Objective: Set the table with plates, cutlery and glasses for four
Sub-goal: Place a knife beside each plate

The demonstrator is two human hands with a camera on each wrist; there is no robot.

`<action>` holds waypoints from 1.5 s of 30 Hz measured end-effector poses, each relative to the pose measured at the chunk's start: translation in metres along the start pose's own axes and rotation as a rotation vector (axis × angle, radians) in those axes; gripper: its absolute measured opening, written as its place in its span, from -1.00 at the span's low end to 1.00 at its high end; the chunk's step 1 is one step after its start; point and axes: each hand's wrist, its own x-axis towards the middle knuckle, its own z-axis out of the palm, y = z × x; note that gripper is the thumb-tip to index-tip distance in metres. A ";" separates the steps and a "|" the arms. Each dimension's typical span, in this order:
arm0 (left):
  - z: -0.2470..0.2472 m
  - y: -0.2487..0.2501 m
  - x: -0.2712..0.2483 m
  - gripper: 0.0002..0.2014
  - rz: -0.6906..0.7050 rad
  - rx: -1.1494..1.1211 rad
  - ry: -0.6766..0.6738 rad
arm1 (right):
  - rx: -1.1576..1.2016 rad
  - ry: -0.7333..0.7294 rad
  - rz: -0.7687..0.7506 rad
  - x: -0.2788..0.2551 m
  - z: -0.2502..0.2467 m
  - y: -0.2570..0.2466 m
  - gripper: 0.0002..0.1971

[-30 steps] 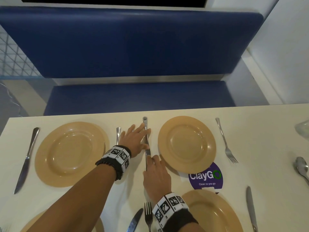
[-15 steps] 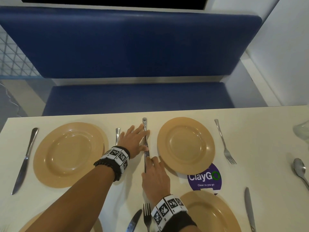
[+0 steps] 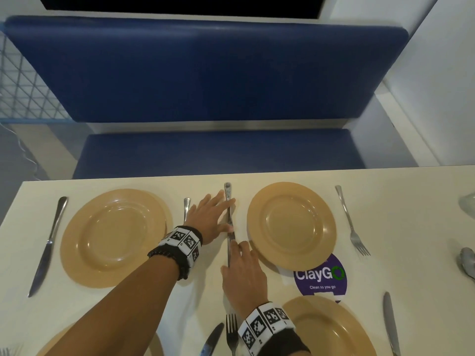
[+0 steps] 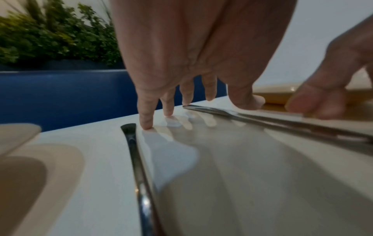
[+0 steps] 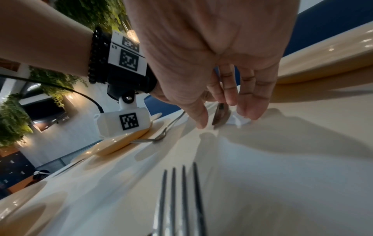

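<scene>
A steel knife [image 3: 228, 201] lies on the cream table [image 3: 411, 227] between the two far tan plates, handle toward the bench. My left hand [image 3: 223, 214] rests with straight fingers on the table, its index finger and thumb touching the handle [image 4: 212, 110]. My right hand [image 3: 232, 255] lies over the blade, with thumb and fingers straight on either side of the blade tip [image 5: 220, 118]. The far right plate [image 3: 291, 224] sits just right of the knife. The far left plate [image 3: 113, 237] has a fork handle [image 3: 186, 204] beside my left hand and a knife [image 3: 48, 242] at its left.
A fork [image 3: 350, 222] lies right of the far right plate. The near right plate [image 3: 326, 330] has a fork [image 3: 232, 332] and a knife [image 3: 390, 322] beside it, plus another knife [image 3: 212, 340]. A purple ClayGo sticker [image 3: 320, 276], a spoon [image 3: 466, 260] and glass [image 3: 467, 204] are at right.
</scene>
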 end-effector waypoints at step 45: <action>-0.044 -0.082 -0.038 -0.15 -0.052 0.314 -0.063 | -0.128 -0.220 -0.172 0.011 0.043 -0.083 -0.29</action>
